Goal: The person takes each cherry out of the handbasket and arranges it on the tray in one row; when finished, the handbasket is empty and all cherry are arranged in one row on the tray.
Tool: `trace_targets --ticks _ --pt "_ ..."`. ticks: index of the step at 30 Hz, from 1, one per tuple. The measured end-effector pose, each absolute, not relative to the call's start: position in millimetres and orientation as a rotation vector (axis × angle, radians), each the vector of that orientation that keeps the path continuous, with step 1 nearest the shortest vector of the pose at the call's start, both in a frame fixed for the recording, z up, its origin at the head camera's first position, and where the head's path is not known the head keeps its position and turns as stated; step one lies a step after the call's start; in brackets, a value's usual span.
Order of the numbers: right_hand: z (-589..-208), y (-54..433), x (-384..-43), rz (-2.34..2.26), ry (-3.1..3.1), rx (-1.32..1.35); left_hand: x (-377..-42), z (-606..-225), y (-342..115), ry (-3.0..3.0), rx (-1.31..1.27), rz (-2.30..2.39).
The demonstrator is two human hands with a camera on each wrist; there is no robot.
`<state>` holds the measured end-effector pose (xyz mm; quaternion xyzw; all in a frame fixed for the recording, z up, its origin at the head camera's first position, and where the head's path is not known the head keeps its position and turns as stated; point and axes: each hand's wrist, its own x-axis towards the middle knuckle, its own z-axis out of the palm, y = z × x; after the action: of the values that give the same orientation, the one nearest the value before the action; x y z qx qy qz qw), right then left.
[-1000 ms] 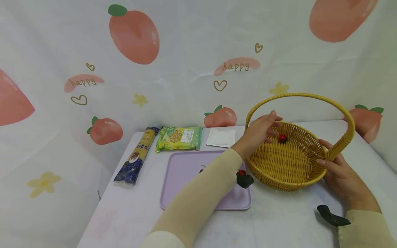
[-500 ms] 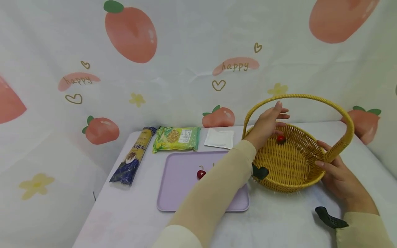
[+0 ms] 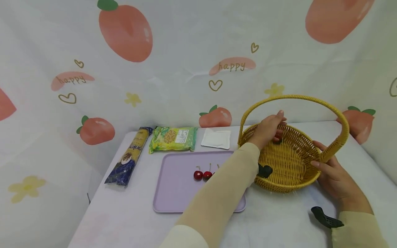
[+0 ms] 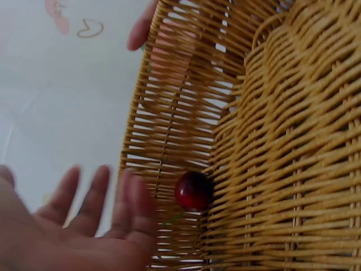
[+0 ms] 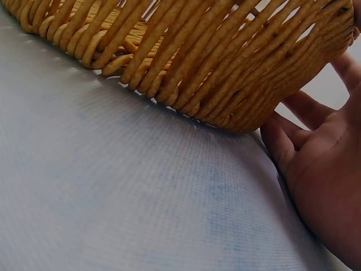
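A yellow woven basket (image 3: 283,165) with a tall arched handle stands on the right of the table, and one dark red cherry (image 4: 193,191) lies inside against its far wall. My left hand (image 3: 267,129) reaches over the basket, its fingers loosely spread beside that cherry; in the left wrist view a gap shows between fingers and fruit. At the basket's right side, my right hand (image 3: 335,179) grips the rim near the handle's foot, thumb over the edge and fingers outside. Several cherries (image 3: 198,175) with stems lie on a lilac tray (image 3: 176,186), partly hidden by my left sleeve.
Behind the tray lie a green-yellow food packet (image 3: 173,138) and a flat white sachet (image 3: 216,138). A long blue-and-gold packet (image 3: 128,156) lies to the left. A fruit-printed cloth (image 3: 173,69) hangs along the table's back.
My left hand has moved right and lower inside the basket, partly covering the cherry there. Cherries on the tray have come into sight as the sleeve shifted. My right hand keeps its hold.
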<state>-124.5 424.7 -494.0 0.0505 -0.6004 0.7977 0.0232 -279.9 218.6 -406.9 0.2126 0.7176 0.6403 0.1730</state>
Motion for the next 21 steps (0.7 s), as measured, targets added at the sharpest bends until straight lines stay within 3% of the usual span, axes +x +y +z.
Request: trace_targets --ticks 21 --pt "-495.9 422.9 -124.0 2.470 -1.867 0.200 -276.7 -418.7 215.1 2.129 0.597 1.314"
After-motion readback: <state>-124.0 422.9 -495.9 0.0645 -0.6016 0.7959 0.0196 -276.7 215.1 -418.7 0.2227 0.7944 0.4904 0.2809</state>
